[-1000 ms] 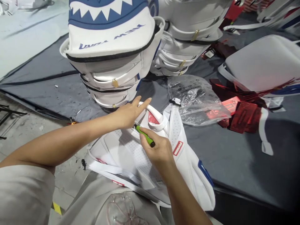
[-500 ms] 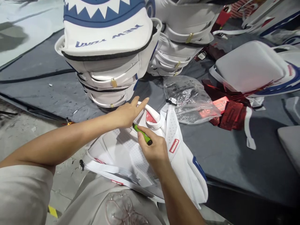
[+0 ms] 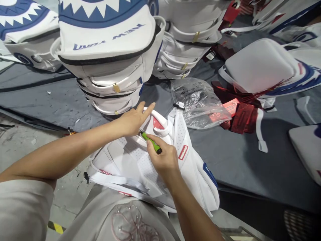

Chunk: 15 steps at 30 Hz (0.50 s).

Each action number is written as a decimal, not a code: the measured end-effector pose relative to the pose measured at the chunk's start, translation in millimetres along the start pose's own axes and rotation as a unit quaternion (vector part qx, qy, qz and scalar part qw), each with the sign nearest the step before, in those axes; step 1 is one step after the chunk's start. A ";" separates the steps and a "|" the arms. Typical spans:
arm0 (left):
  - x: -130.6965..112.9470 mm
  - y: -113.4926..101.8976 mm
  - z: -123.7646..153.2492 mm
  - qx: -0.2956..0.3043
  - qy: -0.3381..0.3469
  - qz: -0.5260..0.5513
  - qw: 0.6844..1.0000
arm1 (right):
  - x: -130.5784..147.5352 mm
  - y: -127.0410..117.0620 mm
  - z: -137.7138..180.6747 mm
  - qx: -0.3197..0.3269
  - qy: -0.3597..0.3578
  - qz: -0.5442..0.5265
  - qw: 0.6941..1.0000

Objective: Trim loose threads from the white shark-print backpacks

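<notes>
A white backpack (image 3: 198, 177) lies with its straps and padded back up, spanning the table edge and my lap. My left hand (image 3: 132, 122) lies across its top end, with the fingers I can see spread apart, beside the white carry loop (image 3: 164, 130) and a red patch. In my right hand (image 3: 164, 155) is a small green-handled tool (image 3: 151, 142) with a black butt. Its thin tip points at the fabric just under my left hand; whether it touches is hidden. A red label (image 3: 183, 152) marks the right shoulder strap.
Stacked white and blue bags (image 3: 110, 67) stand close beyond my left hand. More bags (image 3: 187, 47) are stacked behind. A clear plastic bag (image 3: 198, 103) and dark red tags (image 3: 242, 117) lie to the right. A grey-white bag (image 3: 260, 67) rests farther right on the dark-covered table (image 3: 233, 157).
The view has shifted slightly, bringing another blue and white bag in at the upper left. Both hands keep nearly the same place on the backpack; more of the tool's tip shows.
</notes>
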<state>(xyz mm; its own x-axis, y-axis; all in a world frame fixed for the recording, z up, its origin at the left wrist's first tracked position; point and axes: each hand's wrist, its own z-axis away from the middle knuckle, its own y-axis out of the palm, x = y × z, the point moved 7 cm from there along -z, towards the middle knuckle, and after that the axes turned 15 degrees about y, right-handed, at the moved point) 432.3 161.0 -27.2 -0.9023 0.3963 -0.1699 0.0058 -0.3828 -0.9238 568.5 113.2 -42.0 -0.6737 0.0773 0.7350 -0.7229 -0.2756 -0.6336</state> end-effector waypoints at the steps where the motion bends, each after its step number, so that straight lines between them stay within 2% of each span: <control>1: -0.2 -0.1 0.1 0.001 0.000 -0.001 1.000 | -0.3 -0.2 -0.7 0.000 -0.001 -0.003 1.000; 10: -1.3 -2.6 2.3 0.001 -0.003 -0.010 1.000 | -3.2 4.7 -5.2 0.031 0.009 -0.014 0.999; 15: -0.8 -2.8 2.7 -0.002 -0.001 -0.010 1.000 | -6.3 3.4 -8.4 0.016 -0.010 -0.004 1.000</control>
<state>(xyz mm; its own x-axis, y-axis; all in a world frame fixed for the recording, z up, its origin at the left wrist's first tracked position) 431.8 159.5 -23.5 -0.9028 0.4029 -0.1500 -0.0116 -0.3716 -0.9283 569.0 119.8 -50.8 -0.6651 0.0603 0.7443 -0.7221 -0.3058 -0.6205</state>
